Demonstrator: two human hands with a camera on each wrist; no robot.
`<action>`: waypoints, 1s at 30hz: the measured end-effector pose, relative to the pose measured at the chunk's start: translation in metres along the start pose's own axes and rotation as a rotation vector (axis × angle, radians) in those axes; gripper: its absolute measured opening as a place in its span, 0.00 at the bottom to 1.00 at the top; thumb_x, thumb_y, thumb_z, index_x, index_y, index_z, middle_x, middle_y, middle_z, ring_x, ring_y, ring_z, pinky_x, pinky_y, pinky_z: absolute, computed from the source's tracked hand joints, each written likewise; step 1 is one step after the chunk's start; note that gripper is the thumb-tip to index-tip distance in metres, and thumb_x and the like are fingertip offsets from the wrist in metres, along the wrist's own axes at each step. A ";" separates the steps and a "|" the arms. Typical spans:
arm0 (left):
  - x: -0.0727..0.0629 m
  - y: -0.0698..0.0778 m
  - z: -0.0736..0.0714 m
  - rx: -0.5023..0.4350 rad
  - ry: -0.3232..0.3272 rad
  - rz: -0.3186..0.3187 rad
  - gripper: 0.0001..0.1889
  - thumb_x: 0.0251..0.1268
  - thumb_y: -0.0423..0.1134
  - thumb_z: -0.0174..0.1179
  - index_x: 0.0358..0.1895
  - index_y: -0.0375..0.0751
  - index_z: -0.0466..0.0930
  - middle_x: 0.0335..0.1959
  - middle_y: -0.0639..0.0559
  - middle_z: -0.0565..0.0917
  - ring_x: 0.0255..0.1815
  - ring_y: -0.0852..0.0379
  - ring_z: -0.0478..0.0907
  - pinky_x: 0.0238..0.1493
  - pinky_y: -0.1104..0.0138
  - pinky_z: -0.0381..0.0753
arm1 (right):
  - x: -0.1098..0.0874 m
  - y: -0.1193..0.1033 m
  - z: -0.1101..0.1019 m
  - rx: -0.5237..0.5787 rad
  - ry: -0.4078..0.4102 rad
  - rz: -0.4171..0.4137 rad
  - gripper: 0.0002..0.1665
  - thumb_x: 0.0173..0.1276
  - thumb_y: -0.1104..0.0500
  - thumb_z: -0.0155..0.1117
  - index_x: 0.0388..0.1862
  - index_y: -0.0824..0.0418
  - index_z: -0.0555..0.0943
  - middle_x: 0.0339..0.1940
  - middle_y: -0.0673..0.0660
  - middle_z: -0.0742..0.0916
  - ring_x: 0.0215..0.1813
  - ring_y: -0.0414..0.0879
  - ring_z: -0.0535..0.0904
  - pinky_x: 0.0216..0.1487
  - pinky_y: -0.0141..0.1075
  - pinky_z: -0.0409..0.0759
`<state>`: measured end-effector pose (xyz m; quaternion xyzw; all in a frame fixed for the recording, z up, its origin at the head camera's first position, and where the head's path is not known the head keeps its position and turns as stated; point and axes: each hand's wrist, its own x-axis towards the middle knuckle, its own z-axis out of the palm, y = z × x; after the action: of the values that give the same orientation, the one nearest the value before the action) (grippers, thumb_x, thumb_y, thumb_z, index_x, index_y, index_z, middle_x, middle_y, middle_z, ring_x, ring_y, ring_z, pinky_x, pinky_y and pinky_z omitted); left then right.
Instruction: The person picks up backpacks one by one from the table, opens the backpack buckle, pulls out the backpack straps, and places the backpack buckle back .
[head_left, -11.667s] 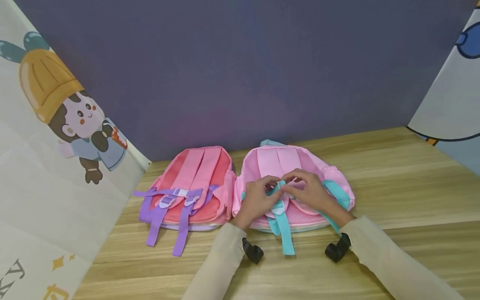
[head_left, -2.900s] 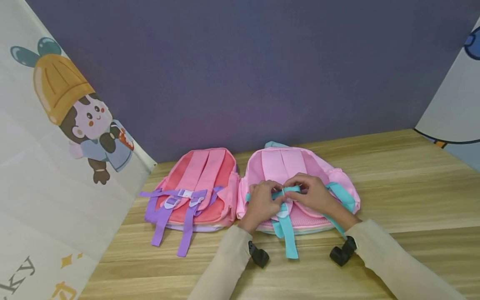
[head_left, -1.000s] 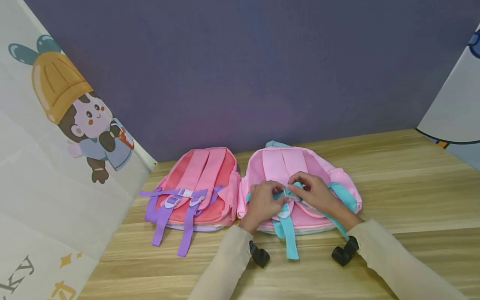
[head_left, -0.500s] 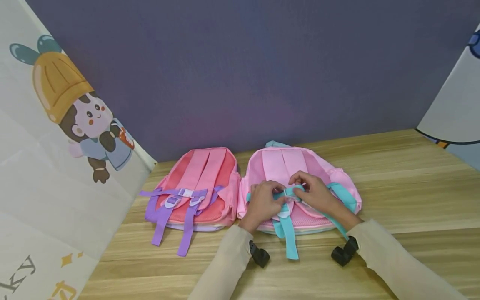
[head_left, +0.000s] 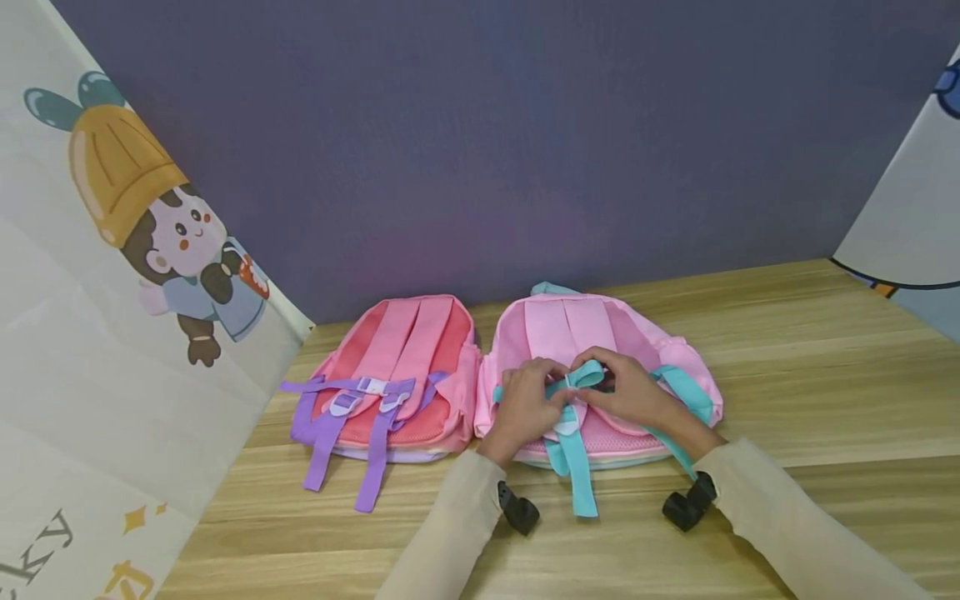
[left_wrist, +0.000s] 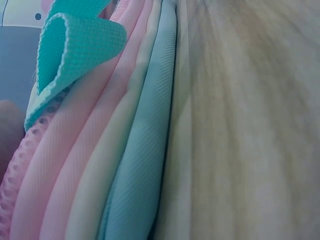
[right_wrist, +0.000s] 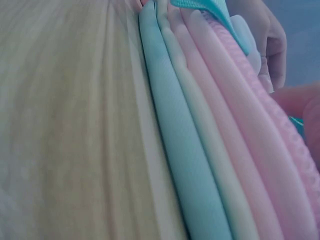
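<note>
A light-pink backpack (head_left: 513, 333) lies with its padded shoulder straps upward. Across its lower middle runs a teal chest strap (head_left: 590, 373) with a small white buckle (head_left: 571, 383). My left hand (head_left: 523, 407) pinches the strap just left of that buckle. Right at the buckle, thumb and fingertips of my right hand (head_left: 628, 388) hold the webbing, which stands up as a small loop between them. A loose teal strap end (head_left: 581, 483) hangs over the bag's lower edge; in the left wrist view a curled teal strap (left_wrist: 90, 42) overlaps the edge.
A coral-pink backpack (head_left: 446, 354) lies against the left side of the light-pink one. Its purple straps (head_left: 366, 467) reach onto the wooden table (head_left: 810, 375), and its white chest buckle (head_left: 372, 386) is fastened. A dark wall panel (head_left: 487, 150) stands behind both.
The right fingertips have moved left and in to the buckle. The teal webbing, flatter half a second ago, now bulges up as a loop. The left hand has barely moved.
</note>
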<state>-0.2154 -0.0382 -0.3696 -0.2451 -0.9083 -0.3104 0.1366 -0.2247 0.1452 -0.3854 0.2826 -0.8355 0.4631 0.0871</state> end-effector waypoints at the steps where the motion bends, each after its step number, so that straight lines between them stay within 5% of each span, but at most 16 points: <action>1: 0.000 0.000 0.000 -0.012 0.000 0.003 0.12 0.60 0.40 0.64 0.45 0.41 0.82 0.39 0.52 0.84 0.45 0.57 0.78 0.51 0.60 0.65 | 0.000 0.000 0.000 -0.006 0.003 0.005 0.16 0.59 0.65 0.68 0.46 0.59 0.77 0.40 0.53 0.83 0.38 0.36 0.75 0.43 0.31 0.78; 9: 0.001 -0.005 -0.001 -0.167 -0.004 0.040 0.14 0.60 0.34 0.63 0.50 0.39 0.79 0.40 0.49 0.83 0.42 0.56 0.79 0.52 0.66 0.72 | 0.000 0.003 -0.001 0.043 0.029 -0.012 0.17 0.58 0.67 0.69 0.46 0.61 0.76 0.39 0.54 0.82 0.37 0.36 0.75 0.41 0.28 0.77; 13: 0.003 -0.008 -0.003 -0.252 -0.030 -0.004 0.13 0.62 0.29 0.57 0.50 0.36 0.78 0.39 0.46 0.82 0.40 0.56 0.77 0.45 0.70 0.75 | 0.000 0.002 -0.001 0.092 0.032 0.001 0.17 0.59 0.69 0.67 0.47 0.63 0.76 0.38 0.55 0.81 0.39 0.36 0.77 0.43 0.27 0.78; 18: 0.004 -0.009 -0.005 -0.245 -0.028 -0.064 0.10 0.65 0.28 0.52 0.46 0.35 0.79 0.35 0.46 0.79 0.35 0.58 0.74 0.41 0.70 0.73 | 0.001 0.002 -0.001 0.107 0.036 -0.004 0.16 0.60 0.69 0.66 0.47 0.64 0.76 0.38 0.56 0.80 0.39 0.36 0.77 0.42 0.27 0.77; 30: 0.005 -0.008 -0.001 -0.268 -0.012 -0.089 0.06 0.65 0.30 0.55 0.34 0.34 0.82 0.29 0.47 0.80 0.30 0.63 0.71 0.35 0.74 0.72 | 0.001 0.000 -0.002 0.146 0.010 0.053 0.17 0.59 0.69 0.67 0.48 0.64 0.78 0.39 0.56 0.82 0.38 0.37 0.76 0.42 0.27 0.77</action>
<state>-0.2241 -0.0426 -0.3708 -0.2224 -0.8695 -0.4330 0.0833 -0.2256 0.1470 -0.3841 0.2636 -0.8063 0.5264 0.0583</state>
